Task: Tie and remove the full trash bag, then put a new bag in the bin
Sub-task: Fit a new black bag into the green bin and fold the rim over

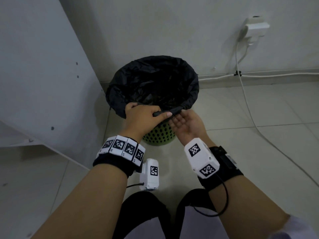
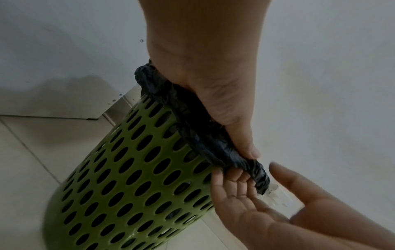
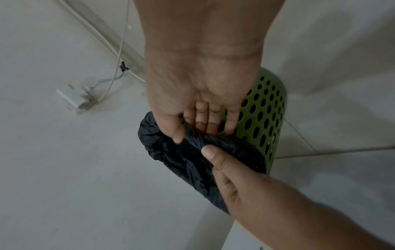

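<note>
The green bin (image 1: 159, 136) is standing on the floor by the far wall, the black bag (image 1: 153, 83) folded over its rim. The left hand (image 1: 143, 116) is gripping the bag's near edge, thumb pinching the fold. The right hand (image 1: 187, 122) is lying open, palm up, fingertips (image 3: 211, 125) touching under that edge.

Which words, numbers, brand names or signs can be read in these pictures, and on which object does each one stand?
No readable word, brand or number shows in any view.
Wrist tags: black-and-white square code patterns, no letters; tiny marks beneath them are too small to read.
White camera unit: the same code squares only.
Black bag, green bin, wall plug: no print visible.
</note>
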Action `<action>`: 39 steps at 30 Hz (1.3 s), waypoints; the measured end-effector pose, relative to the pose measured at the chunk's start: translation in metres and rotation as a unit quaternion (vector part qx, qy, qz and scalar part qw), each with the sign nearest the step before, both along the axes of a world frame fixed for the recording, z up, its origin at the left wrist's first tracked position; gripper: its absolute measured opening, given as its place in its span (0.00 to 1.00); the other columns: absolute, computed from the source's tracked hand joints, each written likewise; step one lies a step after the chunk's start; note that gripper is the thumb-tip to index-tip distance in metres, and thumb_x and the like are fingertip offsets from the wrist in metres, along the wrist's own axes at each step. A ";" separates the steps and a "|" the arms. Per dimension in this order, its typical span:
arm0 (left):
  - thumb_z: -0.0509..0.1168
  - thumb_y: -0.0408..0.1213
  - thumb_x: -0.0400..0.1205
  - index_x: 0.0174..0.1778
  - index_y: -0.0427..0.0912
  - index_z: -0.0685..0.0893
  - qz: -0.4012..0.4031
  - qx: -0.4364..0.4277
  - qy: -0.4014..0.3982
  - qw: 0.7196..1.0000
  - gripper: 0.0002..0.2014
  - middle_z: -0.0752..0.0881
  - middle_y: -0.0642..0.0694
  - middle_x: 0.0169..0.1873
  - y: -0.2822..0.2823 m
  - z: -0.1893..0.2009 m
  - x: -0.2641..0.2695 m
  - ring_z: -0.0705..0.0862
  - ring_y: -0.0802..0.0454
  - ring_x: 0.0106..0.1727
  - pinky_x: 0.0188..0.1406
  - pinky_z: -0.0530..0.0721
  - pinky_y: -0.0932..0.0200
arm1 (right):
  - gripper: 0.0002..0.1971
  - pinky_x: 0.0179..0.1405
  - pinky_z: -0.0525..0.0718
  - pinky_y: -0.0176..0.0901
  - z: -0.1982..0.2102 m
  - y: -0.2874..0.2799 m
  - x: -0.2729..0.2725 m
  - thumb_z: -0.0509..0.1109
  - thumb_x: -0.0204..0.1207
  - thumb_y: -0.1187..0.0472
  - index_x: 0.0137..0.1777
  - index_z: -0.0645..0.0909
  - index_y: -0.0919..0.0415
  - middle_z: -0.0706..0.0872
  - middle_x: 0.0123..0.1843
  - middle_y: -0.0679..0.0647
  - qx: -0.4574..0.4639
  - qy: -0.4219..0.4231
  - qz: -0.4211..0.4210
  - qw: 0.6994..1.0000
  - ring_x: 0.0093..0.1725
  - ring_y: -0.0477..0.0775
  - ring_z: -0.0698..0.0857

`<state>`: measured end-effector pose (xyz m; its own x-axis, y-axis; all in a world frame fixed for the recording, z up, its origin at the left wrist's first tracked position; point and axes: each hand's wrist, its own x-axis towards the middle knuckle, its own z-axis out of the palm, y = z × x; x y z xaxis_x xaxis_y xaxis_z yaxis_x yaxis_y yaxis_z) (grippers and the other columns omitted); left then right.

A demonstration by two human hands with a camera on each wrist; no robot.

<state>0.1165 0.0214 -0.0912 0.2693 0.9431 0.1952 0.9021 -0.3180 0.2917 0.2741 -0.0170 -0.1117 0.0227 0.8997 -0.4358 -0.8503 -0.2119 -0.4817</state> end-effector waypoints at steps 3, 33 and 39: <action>0.50 0.76 0.75 0.33 0.55 0.82 -0.005 -0.003 0.019 1.000 0.29 0.82 0.56 0.25 -0.003 0.002 0.001 0.79 0.63 0.37 0.65 0.60 0.52 | 0.08 0.51 0.87 0.44 -0.006 0.002 -0.002 0.62 0.84 0.61 0.52 0.81 0.64 0.90 0.43 0.55 0.059 -0.077 0.033 0.995 0.44 0.52 0.89; 0.51 0.58 0.86 0.50 0.55 0.85 -0.048 -0.025 0.006 0.999 0.19 0.79 0.58 0.42 0.006 0.002 -0.034 0.75 0.48 0.61 0.78 0.28 0.37 | 0.08 0.36 0.90 0.51 0.006 0.002 -0.028 0.60 0.81 0.73 0.42 0.78 0.71 0.83 0.37 0.62 -0.057 0.050 -0.050 0.996 0.40 0.58 0.84; 0.50 0.59 0.86 0.49 0.56 0.84 -0.045 -0.029 0.020 0.998 0.19 0.77 0.59 0.41 0.008 0.001 -0.032 0.74 0.48 0.62 0.78 0.28 0.35 | 0.07 0.51 0.89 0.53 0.017 0.003 -0.025 0.68 0.80 0.64 0.51 0.81 0.68 0.86 0.46 0.60 -0.007 -0.004 0.000 1.000 0.48 0.57 0.86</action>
